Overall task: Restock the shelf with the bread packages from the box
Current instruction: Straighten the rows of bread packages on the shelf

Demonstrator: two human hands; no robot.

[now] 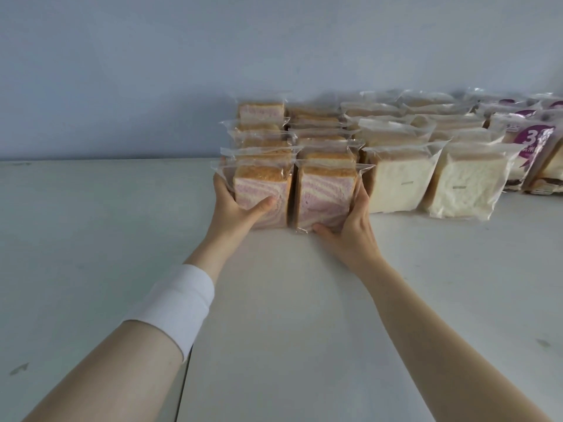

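The left pink-swirl bread package [262,197] and the right pink-swirl bread package [324,199] stand upright, side by side and touching, on the white shelf [274,300]. They head two rows of like packages [320,129] running back toward the wall [182,71]. My left hand [234,208] grips the outer side of the left one, thumb across its face. My right hand [353,229] grips the outer side of the right one, thumb at its lower front edge. The fingers of both hands are hidden behind the wrappers. Hazards, as I judge them: squeezing the pair inward would crush the soft slices; a hard push backward could tip or buckle the rows behind. My right hand sits just beside the white bread package [399,184] and could knock it askew on withdrawal. The slack film may also snag. The box is not in view.
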